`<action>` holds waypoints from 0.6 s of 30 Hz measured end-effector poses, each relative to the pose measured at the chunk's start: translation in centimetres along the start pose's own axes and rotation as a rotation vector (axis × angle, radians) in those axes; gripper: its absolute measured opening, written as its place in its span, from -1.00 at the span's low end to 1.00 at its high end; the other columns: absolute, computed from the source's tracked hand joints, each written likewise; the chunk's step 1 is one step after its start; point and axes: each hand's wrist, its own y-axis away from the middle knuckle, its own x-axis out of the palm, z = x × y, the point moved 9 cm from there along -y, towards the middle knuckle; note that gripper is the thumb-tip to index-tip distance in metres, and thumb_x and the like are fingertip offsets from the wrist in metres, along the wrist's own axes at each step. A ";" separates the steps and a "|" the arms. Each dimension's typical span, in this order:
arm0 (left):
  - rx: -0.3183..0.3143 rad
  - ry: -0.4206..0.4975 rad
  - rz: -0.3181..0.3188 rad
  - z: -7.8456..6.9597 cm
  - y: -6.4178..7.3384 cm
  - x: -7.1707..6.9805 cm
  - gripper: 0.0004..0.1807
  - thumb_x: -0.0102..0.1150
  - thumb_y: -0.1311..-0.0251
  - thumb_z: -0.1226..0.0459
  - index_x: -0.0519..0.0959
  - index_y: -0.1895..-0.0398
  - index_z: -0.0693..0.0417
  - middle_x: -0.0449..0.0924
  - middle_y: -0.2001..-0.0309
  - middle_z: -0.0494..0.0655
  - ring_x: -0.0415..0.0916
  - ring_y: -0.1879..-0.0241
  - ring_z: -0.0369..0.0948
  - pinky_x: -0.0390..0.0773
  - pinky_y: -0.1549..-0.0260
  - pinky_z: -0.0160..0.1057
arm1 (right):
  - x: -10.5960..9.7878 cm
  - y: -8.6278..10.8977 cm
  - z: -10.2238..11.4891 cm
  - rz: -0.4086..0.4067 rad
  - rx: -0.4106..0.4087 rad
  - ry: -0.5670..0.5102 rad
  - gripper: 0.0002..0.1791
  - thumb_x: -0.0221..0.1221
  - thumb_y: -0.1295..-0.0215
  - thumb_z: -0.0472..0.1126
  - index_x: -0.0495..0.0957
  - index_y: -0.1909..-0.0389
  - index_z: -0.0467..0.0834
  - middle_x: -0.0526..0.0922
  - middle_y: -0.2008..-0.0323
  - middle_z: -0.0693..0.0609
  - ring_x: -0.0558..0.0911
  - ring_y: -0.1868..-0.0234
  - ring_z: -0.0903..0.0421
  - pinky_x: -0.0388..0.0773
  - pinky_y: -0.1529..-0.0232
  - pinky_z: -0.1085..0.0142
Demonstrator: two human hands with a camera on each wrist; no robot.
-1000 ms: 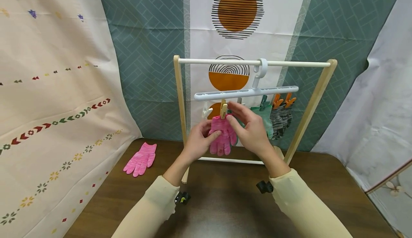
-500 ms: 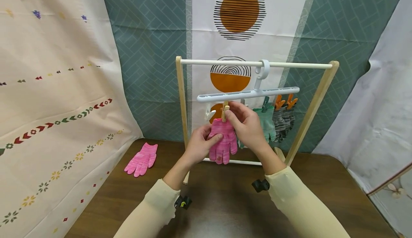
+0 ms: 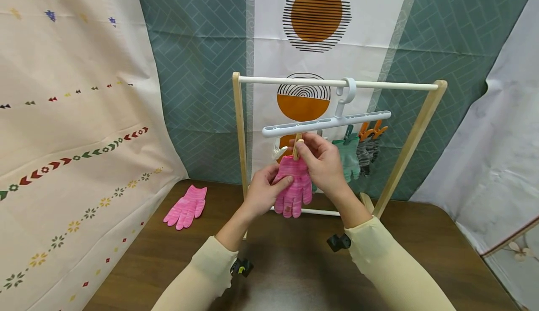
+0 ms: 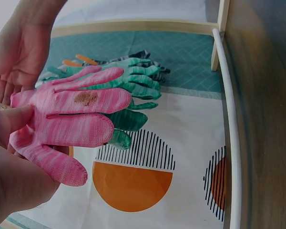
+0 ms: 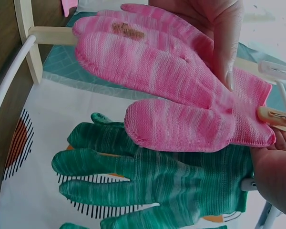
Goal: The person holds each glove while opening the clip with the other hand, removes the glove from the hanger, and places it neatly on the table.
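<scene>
A pink glove (image 3: 298, 187) with a brown stain on one finger hangs fingers-down below the white hanger (image 3: 320, 124). My left hand (image 3: 263, 190) holds it by the side, thumb on its front. At the cuff, a tan clothespin (image 3: 296, 151) is pinched by my right hand (image 3: 326, 166); in the right wrist view the clothespin (image 5: 272, 116) sits over the cuff edge. Behind hangs a dark green glove (image 5: 133, 176). A second pink glove (image 3: 185, 208) lies flat on the table at the left.
A wooden rack with a white top rail (image 3: 286, 82) carries the hanger. Light green gloves (image 3: 348, 156) hang farther right, then grey-black gloves (image 3: 368, 149) under orange clothespins (image 3: 372, 129). A white clothespin (image 3: 278, 151) dangles at the hanger's left. Brown tabletop (image 3: 286, 264) lies below.
My right thumb has shifted from the glove's cuff up onto the tan clothespin. The pink glove now hangs slightly lower and straighter, and the hanger's left end has dipped a little.
</scene>
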 end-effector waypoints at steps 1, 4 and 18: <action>0.002 0.001 -0.004 0.0 0.0 0.0 -0.61 0.35 -0.45 0.30 0.61 -0.25 0.27 0.77 -0.01 0.12 0.73 0.11 -0.10 0.70 0.08 -0.20 | 0.0 0.0 0.0 -0.001 0.003 -0.002 -0.61 0.21 -0.59 -0.23 0.56 -0.31 -0.33 0.73 -0.10 -0.20 0.71 -0.13 -0.21 0.66 -0.11 0.31; 0.011 0.013 -0.009 0.1 0.0 0.0 -0.61 0.34 -0.45 0.31 0.61 -0.25 0.30 0.76 -0.01 0.14 0.73 0.10 -0.10 0.70 0.07 -0.20 | 0.0 0.0 -0.1 -0.005 0.003 -0.010 -0.62 0.22 -0.59 -0.25 0.57 -0.29 -0.33 0.74 -0.09 -0.21 0.73 -0.10 -0.18 0.66 -0.10 0.30; 0.011 0.022 -0.015 0.1 0.2 0.0 -0.63 0.33 -0.45 0.33 0.61 -0.24 0.30 0.75 -0.02 0.14 0.72 0.08 -0.10 0.70 0.06 -0.20 | 0.0 0.0 -0.2 -0.018 -0.009 -0.030 -0.66 0.24 -0.56 -0.25 0.61 -0.24 -0.31 0.75 -0.05 -0.27 0.73 -0.07 -0.31 0.67 -0.10 0.26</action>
